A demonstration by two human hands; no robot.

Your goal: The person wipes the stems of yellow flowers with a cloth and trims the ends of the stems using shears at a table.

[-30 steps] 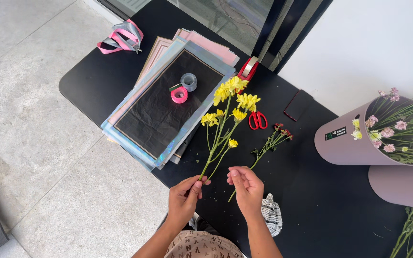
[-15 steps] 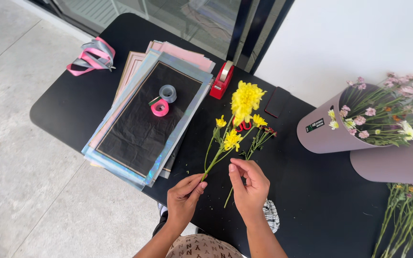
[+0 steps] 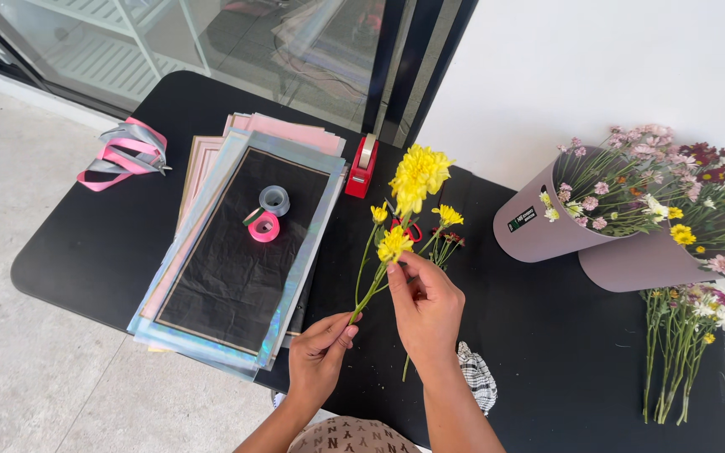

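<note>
My left hand (image 3: 319,352) pinches the lower end of a bunch of yellow flowers (image 3: 413,189) with green stems, held upright over the black table (image 3: 547,352). My right hand (image 3: 426,309) is raised higher on the stems, its fingertips touching the stem just under a small yellow bloom (image 3: 393,245). A loose green stem (image 3: 405,367) hangs below my right hand. Red scissors (image 3: 415,230) lie on the table behind the flowers, mostly hidden by them.
A stack of wrapping sheets with a black one on top (image 3: 237,252) lies to the left, with a grey tape roll (image 3: 274,200) and a pink one (image 3: 263,226) on it. A red tape dispenser (image 3: 362,166), pink-grey ribbons (image 3: 124,153), two mauve buckets of flowers (image 3: 547,231), loose stems (image 3: 673,344) and a checked cloth (image 3: 477,376) lie around.
My right hand has moved up the stems to the small bloom, and the bunch stands more upright. The camera has come closer and shifted to the right.
</note>
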